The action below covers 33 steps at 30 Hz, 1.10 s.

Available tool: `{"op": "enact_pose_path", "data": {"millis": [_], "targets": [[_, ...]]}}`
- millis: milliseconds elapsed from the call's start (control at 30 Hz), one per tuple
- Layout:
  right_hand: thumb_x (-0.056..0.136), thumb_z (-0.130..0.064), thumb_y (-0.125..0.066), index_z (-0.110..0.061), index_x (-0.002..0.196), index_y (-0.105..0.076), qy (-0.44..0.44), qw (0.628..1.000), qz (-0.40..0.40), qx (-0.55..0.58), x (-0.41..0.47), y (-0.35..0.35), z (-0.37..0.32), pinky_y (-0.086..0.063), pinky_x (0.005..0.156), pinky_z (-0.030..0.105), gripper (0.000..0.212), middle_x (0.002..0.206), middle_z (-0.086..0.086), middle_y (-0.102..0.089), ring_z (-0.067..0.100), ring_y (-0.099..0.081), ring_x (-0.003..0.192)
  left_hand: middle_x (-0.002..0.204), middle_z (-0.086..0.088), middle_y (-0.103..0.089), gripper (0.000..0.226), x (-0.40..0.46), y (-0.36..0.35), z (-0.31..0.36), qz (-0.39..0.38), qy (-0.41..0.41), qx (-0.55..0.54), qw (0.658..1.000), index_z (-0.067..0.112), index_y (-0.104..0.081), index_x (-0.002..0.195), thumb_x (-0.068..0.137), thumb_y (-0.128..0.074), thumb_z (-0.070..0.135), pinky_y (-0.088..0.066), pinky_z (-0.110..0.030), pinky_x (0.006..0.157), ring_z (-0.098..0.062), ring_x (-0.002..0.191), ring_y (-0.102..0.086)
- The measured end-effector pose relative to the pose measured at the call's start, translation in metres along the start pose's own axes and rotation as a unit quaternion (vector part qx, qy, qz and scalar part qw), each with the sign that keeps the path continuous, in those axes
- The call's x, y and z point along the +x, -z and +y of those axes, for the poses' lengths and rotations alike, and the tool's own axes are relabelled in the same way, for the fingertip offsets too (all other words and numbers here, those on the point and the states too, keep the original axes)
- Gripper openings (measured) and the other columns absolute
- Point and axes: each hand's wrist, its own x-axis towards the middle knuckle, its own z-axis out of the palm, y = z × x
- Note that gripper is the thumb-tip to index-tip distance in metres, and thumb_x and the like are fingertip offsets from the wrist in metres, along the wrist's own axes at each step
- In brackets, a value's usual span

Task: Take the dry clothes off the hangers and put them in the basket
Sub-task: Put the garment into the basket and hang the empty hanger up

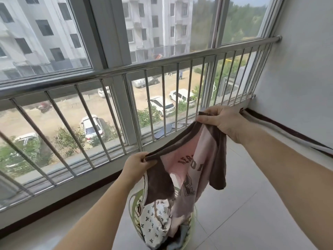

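One pink cotton shirt with brown sleeves, brown neckband and dark printed letters (pixel 191 165) hangs in the air between two hands, directly above one green and white plastic laundry basket (pixel 134 201). The left hand (pixel 137 167) pinches the brown neckband at its lower end; the right hand (pixel 220 121) grips the same band higher up, fingers curled round the cloth. The hands are well apart, and the band is stretched taut between them. The shirt's hem reaches down into the basket, beside one white garment printed with small dark figures (pixel 155 226); darker cloth lies under it, too bunched to count. The basket stands on a floor of pale glossy tiles (pixel 243 213). One steel railing with many upright bars (pixel 115 73) runs before the large windows, and a white wall (pixel 306 69) closes the right side.
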Motion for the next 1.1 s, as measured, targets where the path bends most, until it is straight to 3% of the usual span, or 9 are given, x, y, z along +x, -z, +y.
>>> {"op": "enact_pose_path", "data": {"millis": [133, 233, 333, 400, 600, 700, 800, 967, 1100], "targets": [[0.076, -0.013, -0.075, -0.012, 0.090, -0.068, -0.043, 0.996, -0.029, -0.077, -0.003, 0.007, 0.023, -0.049, 0.066, 0.025, 0.016, 0.085, 0.008, -0.064, 0.021, -0.059, 0.078, 0.076, -0.013, -0.058, 0.025, -0.002, 0.012, -0.007, 0.038, 0.021, -0.070, 0.997, -0.008, -0.063, 0.088, 0.082, -0.069, 0.016, -0.039, -0.031, 0.071, -0.018, 0.075, -0.053], [0.077, -0.014, -0.075, -0.009, 0.088, -0.070, -0.069, 0.980, -0.037, -0.184, -0.001, 0.008, 0.041, -0.053, 0.070, 0.031, 0.013, 0.087, 0.012, -0.068, 0.023, -0.063, 0.080, 0.082, -0.018, -0.067, 0.018, -0.005, 0.018, -0.007, 0.054, 0.029, -0.070, 0.996, 0.001, -0.069, 0.086, 0.082, -0.069, 0.018, -0.044, -0.032, 0.072, -0.018, 0.075, -0.058], [0.078, -0.015, -0.074, -0.011, 0.071, -0.069, -0.076, 0.970, -0.015, -0.230, 0.003, 0.004, 0.055, -0.050, 0.076, 0.036, 0.009, 0.080, 0.011, -0.068, 0.023, -0.060, 0.078, 0.078, -0.010, -0.067, 0.013, -0.007, 0.023, -0.004, 0.062, 0.035, -0.060, 0.996, 0.008, -0.070, 0.080, 0.083, -0.068, 0.021, -0.046, -0.031, 0.068, -0.018, 0.071, -0.059], [0.080, -0.018, -0.072, -0.012, 0.073, -0.068, -0.072, 0.965, 0.005, -0.251, 0.006, -0.002, 0.061, -0.047, 0.073, 0.033, 0.010, 0.078, 0.007, -0.065, 0.022, -0.058, 0.078, 0.073, -0.005, -0.065, 0.014, -0.009, 0.024, 0.000, 0.071, 0.037, -0.052, 0.995, 0.015, -0.068, 0.072, 0.084, -0.067, 0.021, -0.044, -0.026, 0.062, -0.016, 0.066, -0.057], [0.088, -0.027, -0.060, -0.010, 0.089, -0.063, -0.028, 0.957, 0.084, -0.275, 0.007, -0.032, 0.066, -0.044, 0.073, 0.033, 0.017, 0.085, 0.004, -0.061, 0.023, -0.056, 0.085, 0.065, -0.002, -0.059, 0.022, -0.010, 0.018, 0.018, 0.109, 0.068, -0.077, 0.989, 0.012, -0.063, 0.069, 0.087, -0.063, 0.024, -0.039, -0.028, 0.059, -0.018, 0.063, -0.053], [0.091, -0.030, -0.055, -0.009, 0.089, -0.060, -0.021, 0.964, 0.098, -0.246, 0.004, -0.054, 0.062, -0.041, 0.070, 0.031, 0.022, 0.086, 0.006, -0.061, 0.024, -0.056, 0.084, 0.076, -0.012, -0.067, 0.021, -0.008, 0.007, 0.026, 0.093, 0.095, -0.145, 0.980, 0.007, -0.065, 0.080, 0.088, -0.062, 0.026, -0.051, -0.036, 0.068, -0.025, 0.071, -0.062], [0.091, -0.032, -0.054, -0.010, 0.088, -0.059, 0.002, 0.981, 0.083, -0.176, 0.000, -0.078, 0.056, -0.045, 0.076, 0.035, 0.022, 0.083, 0.004, -0.061, 0.023, -0.057, 0.083, 0.088, -0.016, -0.071, 0.018, -0.005, -0.006, 0.031, 0.052, 0.122, -0.181, 0.974, 0.014, -0.066, 0.084, 0.088, -0.060, 0.030, -0.053, -0.050, 0.083, -0.034, 0.083, -0.068], [0.092, -0.031, -0.054, -0.016, 0.088, -0.057, 0.042, 0.989, 0.044, -0.131, -0.008, -0.108, 0.050, -0.041, 0.067, 0.027, 0.016, 0.079, -0.002, -0.060, 0.017, -0.056, 0.078, 0.079, -0.007, -0.063, 0.014, -0.006, -0.022, 0.050, 0.022, 0.146, -0.273, 0.951, 0.013, -0.059, 0.093, 0.096, -0.049, 0.023, -0.052, -0.030, 0.057, -0.019, 0.064, -0.061], [0.093, -0.035, -0.051, -0.013, 0.089, -0.061, 0.085, 0.983, 0.010, -0.163, -0.011, -0.115, 0.045, -0.042, 0.068, 0.029, 0.025, 0.083, 0.000, -0.064, 0.017, -0.057, 0.079, 0.069, -0.002, -0.065, 0.042, -0.010, -0.018, 0.061, 0.012, 0.154, -0.321, 0.935, 0.013, -0.063, 0.090, 0.098, -0.036, 0.044, -0.052, -0.028, 0.055, -0.016, 0.059, -0.063]]}}
